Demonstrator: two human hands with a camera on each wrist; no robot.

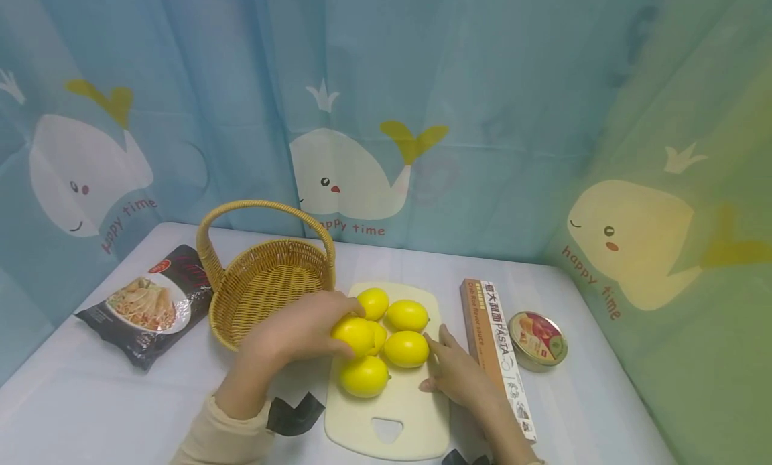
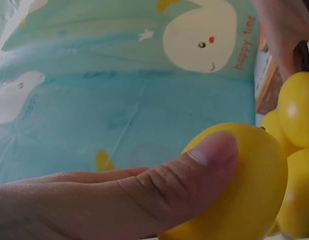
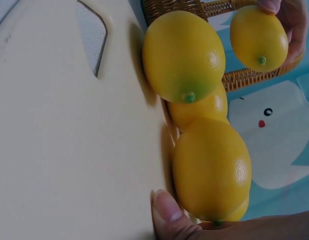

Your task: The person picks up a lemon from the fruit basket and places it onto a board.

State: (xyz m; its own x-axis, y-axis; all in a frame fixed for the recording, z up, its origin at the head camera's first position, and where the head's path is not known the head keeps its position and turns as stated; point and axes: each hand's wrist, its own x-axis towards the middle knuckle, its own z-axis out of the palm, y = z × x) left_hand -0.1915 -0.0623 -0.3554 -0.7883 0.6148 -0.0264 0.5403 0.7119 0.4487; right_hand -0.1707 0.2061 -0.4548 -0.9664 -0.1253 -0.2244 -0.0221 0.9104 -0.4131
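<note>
My left hand (image 1: 301,327) pinches a yellow lemon (image 1: 352,336) between thumb and fingers, and in the right wrist view this lemon (image 3: 259,40) is up off the board. Several other lemons lie grouped on a cream cutting board (image 1: 419,418). Among them are a front lemon (image 1: 364,376), a right-hand lemon (image 1: 407,349) and a back lemon (image 1: 372,303). My right hand (image 1: 458,368) is at the right side of the group, with fingertips right at the right-hand lemon. Its thumb (image 3: 168,207) lies beside a lemon (image 3: 212,167), low over the board.
Left of the board stands a wicker basket (image 1: 265,294) with a tall handle, bare inside. A dark noodle packet (image 1: 147,304) lies further left. To the right are a long pasta box (image 1: 497,358) and a round tin (image 1: 538,340). A whale-print curtain (image 1: 482,116) hangs behind the table.
</note>
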